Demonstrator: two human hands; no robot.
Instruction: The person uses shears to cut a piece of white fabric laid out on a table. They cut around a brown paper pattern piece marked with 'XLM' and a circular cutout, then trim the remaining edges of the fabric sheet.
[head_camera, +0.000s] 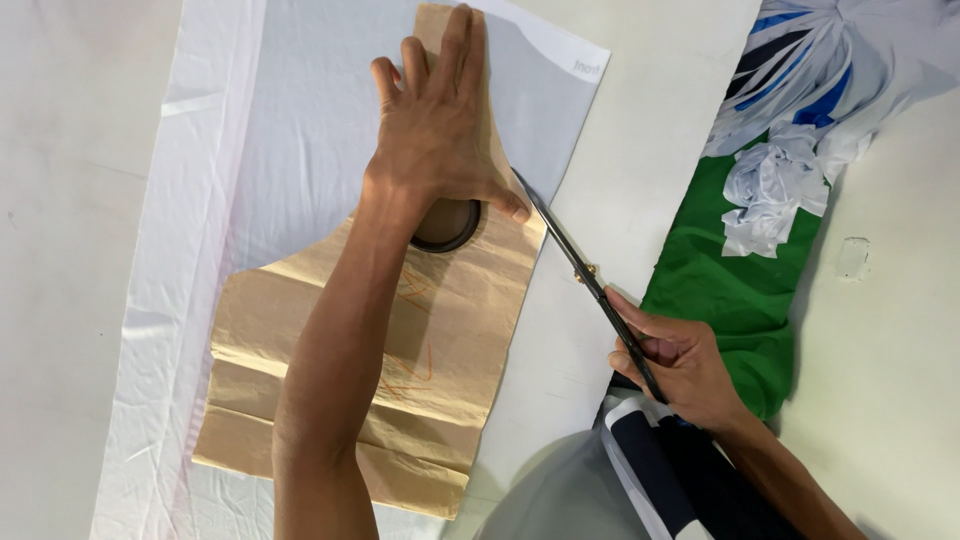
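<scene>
My left hand (440, 125) presses flat on a brown paper pattern (440, 340) that lies on pale grey-white fabric (290, 130). Under the wrist sits a dark round weight (447, 227) on the paper. My right hand (675, 365) grips the handles of black scissors (575, 262). The blades reach up along the pattern's right edge, with the tip close to my left thumb. Orange marks show on the paper beside my forearm.
A white table (890, 330) carries everything. At the right lies green cloth (720, 290) under crumpled white and blue-striped fabric (800, 90). Dark and white striped cloth (650, 470) lies at the lower edge near my right wrist.
</scene>
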